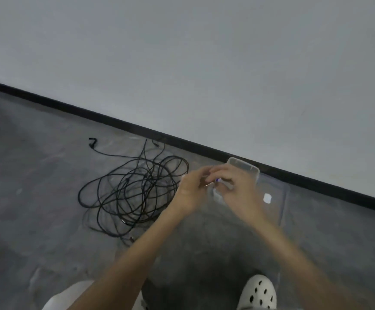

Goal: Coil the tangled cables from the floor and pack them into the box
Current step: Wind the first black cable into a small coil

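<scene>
Coiling has not begun, I judge: the tangled black cables (135, 193) lie loose on the floor (36, 198), just left of the clear plastic box (281, 204) by the wall (204, 63). Over the box, the left hand (190, 190) and right hand (238, 189) pinch a small thin item (213, 181), too blurred to name. Next, a cable end needs finding and freeing. The box's white sticker (267, 198) shows no legible writing.

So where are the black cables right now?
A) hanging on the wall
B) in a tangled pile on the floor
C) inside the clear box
B: the black cables lie in a loose tangle on the grey floor, outside the clear box.
</scene>
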Action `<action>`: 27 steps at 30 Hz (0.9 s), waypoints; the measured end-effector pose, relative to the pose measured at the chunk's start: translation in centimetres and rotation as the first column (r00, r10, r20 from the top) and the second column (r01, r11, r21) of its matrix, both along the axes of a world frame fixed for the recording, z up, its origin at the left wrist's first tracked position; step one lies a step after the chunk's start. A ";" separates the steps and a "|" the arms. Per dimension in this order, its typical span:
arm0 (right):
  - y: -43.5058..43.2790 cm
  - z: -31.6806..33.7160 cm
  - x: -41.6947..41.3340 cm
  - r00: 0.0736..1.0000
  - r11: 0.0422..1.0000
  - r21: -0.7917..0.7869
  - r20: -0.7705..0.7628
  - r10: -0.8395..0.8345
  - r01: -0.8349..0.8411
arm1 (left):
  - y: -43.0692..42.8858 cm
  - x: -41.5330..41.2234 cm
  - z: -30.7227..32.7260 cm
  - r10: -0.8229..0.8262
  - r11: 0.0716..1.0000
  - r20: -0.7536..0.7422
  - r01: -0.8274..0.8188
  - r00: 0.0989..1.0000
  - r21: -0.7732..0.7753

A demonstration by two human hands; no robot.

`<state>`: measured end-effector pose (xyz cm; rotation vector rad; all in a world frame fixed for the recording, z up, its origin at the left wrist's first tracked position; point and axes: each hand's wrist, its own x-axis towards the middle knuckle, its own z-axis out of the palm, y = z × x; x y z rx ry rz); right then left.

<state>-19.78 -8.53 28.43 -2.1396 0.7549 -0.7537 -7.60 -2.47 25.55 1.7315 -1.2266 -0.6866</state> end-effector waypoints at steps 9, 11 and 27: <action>-2.0 -0.2 0.8 0.968 0.990 0.102 -0.243 -0.067 0.094 | -0.5 0.8 1.6 -0.144 0.988 -0.122 0.149 0.982 0.030; -2.0 0.0 0.8 0.953 0.989 0.095 -0.290 -0.085 0.117 | -0.4 0.4 2.2 -0.137 0.988 -0.167 0.147 0.976 0.053; -2.6 1.5 0.1 0.997 0.947 0.313 0.005 -0.075 0.070 | 0.0 0.6 3.1 -0.146 0.947 -0.510 0.268 0.848 0.174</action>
